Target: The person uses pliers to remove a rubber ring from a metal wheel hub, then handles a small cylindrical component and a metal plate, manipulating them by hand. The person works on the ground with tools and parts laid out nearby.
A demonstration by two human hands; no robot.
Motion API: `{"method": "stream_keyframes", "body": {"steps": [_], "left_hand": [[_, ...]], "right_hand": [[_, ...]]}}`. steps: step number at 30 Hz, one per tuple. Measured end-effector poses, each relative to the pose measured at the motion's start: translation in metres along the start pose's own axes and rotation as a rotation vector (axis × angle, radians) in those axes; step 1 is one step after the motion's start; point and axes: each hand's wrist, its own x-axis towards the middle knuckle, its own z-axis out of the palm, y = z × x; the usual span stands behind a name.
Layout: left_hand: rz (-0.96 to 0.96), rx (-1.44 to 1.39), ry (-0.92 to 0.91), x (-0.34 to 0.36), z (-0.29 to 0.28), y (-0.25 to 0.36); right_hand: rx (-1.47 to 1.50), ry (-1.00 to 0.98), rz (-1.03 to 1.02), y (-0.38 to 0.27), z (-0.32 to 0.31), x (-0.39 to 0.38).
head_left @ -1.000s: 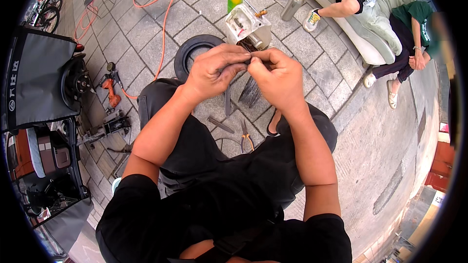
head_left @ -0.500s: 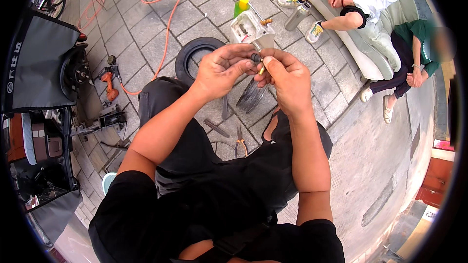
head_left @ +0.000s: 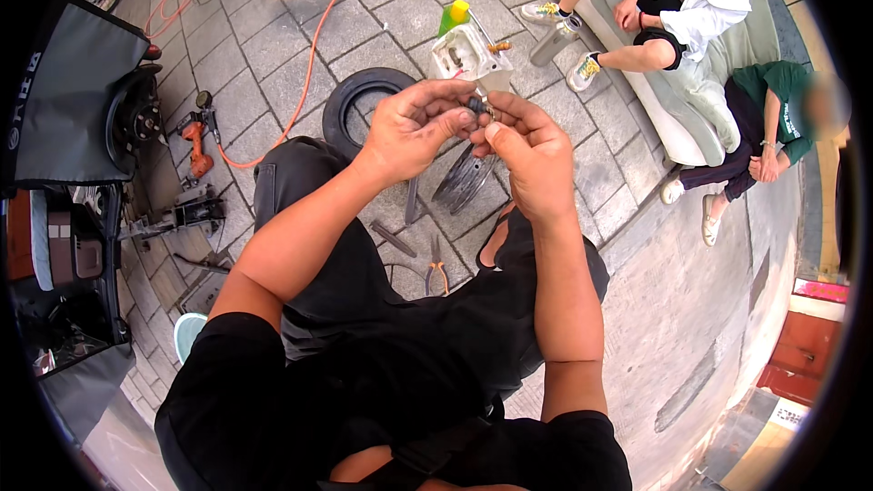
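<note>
Over the paving my two hands meet, fingertips close together. My left hand (head_left: 411, 132) is closed, pinching the black rubber part of a small tyre valve (head_left: 476, 105) between thumb and fingers. At its other side, my right hand (head_left: 536, 150) is closed too, thumb and fingertips on the valve's thin end, which they mostly hide. Beyond my left wrist a black tyre (head_left: 338, 114) lies flat. A dark wheel rim (head_left: 462, 185) is below my hands, partly covered by them. Pliers with orange handles (head_left: 437, 275) and a flat metal bar (head_left: 394, 239) lie between my legs.
A white tub (head_left: 452, 56), a green bottle (head_left: 449, 20) and a steel flask (head_left: 553, 44) stand ahead. An orange power tool (head_left: 195, 147) and orange hose (head_left: 316, 45) lie left, near a grey-covered scooter (head_left: 77, 100). Two people sit on a pale sofa (head_left: 668, 132) at right.
My right thumb and fingers have shifted on the valve, and its brass stem, visible before, is now mostly covered. My left hand keeps its pinch. The view has shifted slightly.
</note>
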Motion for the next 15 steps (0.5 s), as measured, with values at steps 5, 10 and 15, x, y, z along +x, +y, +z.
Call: {"method": "stream_keyframes", "body": {"steps": [5,10,15], "left_hand": [[-0.028,0.057,0.002,-0.001,-0.003,0.001],[-0.065,0.077,0.009,-0.002,-0.002,0.003],[-0.069,0.089,0.002,-0.001,-0.004,-0.004]], "right_hand": [[-0.051,0.004,-0.018,-0.002,0.01,-0.004],[-0.078,-0.003,-0.102,0.006,0.012,-0.005],[-0.263,0.079,-0.199,0.009,0.019,-0.008]]}}
